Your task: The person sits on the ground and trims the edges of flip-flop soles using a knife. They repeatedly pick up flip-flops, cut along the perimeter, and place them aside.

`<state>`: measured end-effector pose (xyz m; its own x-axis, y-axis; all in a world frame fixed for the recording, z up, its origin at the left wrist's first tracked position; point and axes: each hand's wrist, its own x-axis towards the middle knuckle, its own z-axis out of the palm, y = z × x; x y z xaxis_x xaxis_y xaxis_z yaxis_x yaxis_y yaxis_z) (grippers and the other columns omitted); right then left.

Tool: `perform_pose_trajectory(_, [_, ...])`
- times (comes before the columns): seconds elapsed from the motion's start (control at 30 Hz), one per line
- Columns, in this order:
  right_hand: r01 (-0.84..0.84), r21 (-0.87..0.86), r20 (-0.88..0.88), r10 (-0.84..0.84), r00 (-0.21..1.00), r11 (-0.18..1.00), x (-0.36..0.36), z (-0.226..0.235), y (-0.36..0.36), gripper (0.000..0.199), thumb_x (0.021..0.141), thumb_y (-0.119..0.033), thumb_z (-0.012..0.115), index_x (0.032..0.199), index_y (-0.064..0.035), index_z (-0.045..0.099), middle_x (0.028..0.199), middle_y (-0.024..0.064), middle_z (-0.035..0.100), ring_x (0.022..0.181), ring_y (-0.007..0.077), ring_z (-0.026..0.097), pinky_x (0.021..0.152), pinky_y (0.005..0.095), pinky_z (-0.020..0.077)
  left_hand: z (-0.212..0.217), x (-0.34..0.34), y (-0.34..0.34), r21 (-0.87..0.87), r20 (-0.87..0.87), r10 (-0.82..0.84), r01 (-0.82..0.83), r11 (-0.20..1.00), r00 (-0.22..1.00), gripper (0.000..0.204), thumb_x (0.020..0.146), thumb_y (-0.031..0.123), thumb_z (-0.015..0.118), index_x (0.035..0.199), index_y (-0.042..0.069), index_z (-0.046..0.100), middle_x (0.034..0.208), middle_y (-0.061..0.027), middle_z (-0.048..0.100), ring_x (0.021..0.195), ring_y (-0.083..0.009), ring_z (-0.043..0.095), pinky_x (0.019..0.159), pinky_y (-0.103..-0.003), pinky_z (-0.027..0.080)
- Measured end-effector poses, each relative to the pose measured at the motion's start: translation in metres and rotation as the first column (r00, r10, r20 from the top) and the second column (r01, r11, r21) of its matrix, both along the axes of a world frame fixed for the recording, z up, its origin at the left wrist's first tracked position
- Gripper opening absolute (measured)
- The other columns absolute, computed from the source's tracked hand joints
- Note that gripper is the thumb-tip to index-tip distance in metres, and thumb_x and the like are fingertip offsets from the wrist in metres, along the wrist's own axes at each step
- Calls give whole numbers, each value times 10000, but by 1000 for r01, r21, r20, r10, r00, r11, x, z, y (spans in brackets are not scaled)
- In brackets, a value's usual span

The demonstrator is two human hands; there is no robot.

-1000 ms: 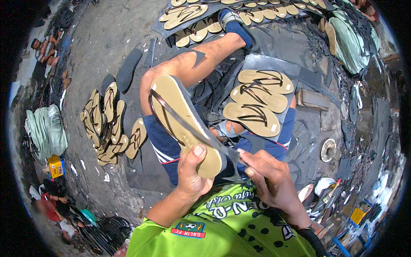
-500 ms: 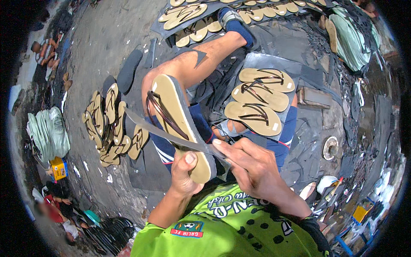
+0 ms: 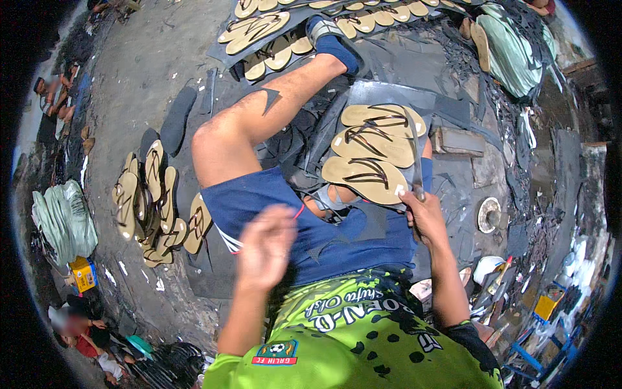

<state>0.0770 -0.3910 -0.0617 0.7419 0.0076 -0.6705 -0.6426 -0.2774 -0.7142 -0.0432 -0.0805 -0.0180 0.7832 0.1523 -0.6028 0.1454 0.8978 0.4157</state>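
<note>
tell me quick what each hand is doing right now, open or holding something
Left hand: raised over the lap, blurred, nothing visible in it; open or shut cannot be told.
Right hand: shut on a knife, beside the stacked tan sandals.

A floor-level sandal-making workshop.

Tan flip-flops lie stacked at centre, more in a heap at left and rows along the top; dark rubber offcuts litter the bare concrete floor, with bundled sacks at the far left.
</note>
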Motion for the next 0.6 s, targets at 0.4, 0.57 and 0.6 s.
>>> perform_pose_trajectory(0.4, [-46, 328, 149, -3, 989, 943, -72, 76, 49, 314, 915, -289, 594, 953, 20, 554, 641, 30, 545, 524, 104, 501, 506, 263, 408, 9, 59, -81, 76, 21, -206, 204, 976, 978, 227, 915, 134, 592, 1117, 32, 581, 987, -64, 645, 899, -178, 642, 834, -339, 511])
perform_pose_trajectory(0.57, [-314, 228, 433, 193, 881, 922, -124, 86, 28, 353, 950, -130, 480, 1249, 57, 482, 725, 82, 550, 593, 179, 554, 565, 313, 462, 61, 10, -40, 282, -63, -183, 193, 940, 981, 221, 940, 186, 578, 1106, 41, 573, 971, -22, 616, 932, -116, 586, 826, -288, 482])
perform_pose_trajectory(0.6, [-407, 143, 501, 289, 816, 902, -130, 88, 25, 347, 940, -118, 487, 1241, 55, 492, 729, 99, 554, 593, 205, 568, 565, 334, 472, 67, 2, -34, 282, -63, -205, 214, 935, 977, 238, 949, 199, 559, 1118, 33, 576, 968, -25, 620, 909, -121, 593, 825, -289, 483])
